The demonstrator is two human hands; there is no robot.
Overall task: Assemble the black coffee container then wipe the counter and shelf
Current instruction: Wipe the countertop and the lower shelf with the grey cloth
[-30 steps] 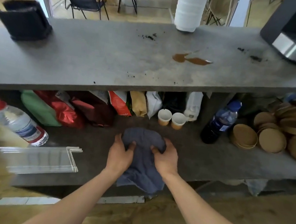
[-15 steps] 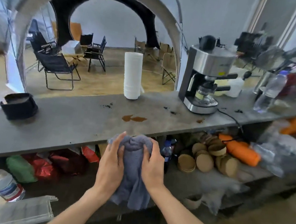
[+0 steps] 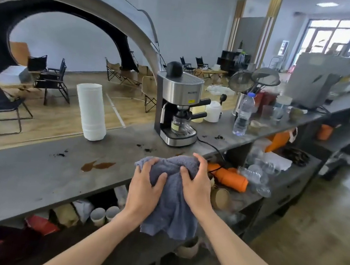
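A grey-blue cloth [image 3: 171,201] hangs bunched between both hands at the front edge of the grey counter [image 3: 30,175]. My left hand [image 3: 143,190] grips its left side and my right hand [image 3: 195,188] grips its right side. A brown coffee puddle [image 3: 97,165] lies on the counter left of the cloth, with dark coffee grounds [image 3: 60,154] scattered behind it. The lower shelf [image 3: 249,200] runs under the counter. The black coffee container is out of view.
A steel espresso machine [image 3: 178,108] stands on the counter behind the cloth, its cord trailing right. A stack of white cups [image 3: 91,111] stands to its left, a water bottle [image 3: 243,114] to its right. The shelf holds bags, paper cups [image 3: 104,214], orange sleeves [image 3: 228,177] and plastic cups.
The cloth has come up from the lower shelf to counter height in both hands. The view has lifted and swung right, and the black container has left the frame.
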